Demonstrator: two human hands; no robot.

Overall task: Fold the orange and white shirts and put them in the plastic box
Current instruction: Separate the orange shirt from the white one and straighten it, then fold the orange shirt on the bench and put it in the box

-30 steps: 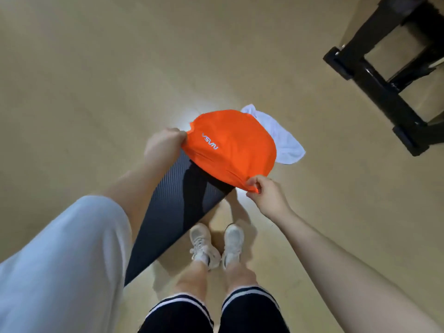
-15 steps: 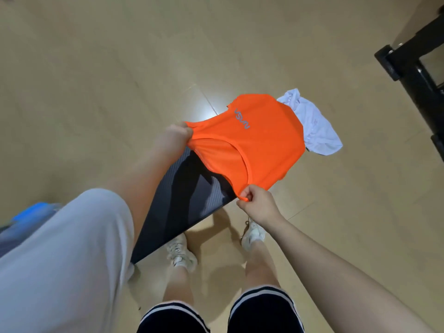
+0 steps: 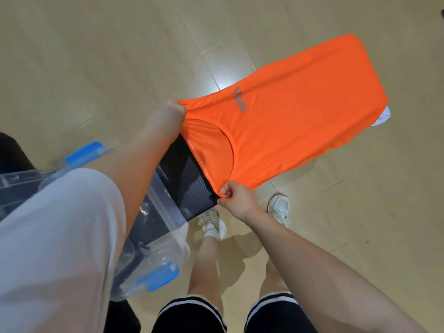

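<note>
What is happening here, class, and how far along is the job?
A standing person holds the orange shirt stretched out in the air, the left hand gripping one shoulder and the right hand pinching the other. It is spread open, not yet folded. Only a corner of the white shirt shows on the floor behind it. The clear plastic box with blue latches sits below the left arm, beside a dark mat; no shirt can be seen in it.

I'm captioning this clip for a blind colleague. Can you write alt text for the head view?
Both hands, left hand and right hand, hold an orange shirt stretched out by its shoulders above a wooden floor. A clear plastic box with blue latches sits lower left.
</note>
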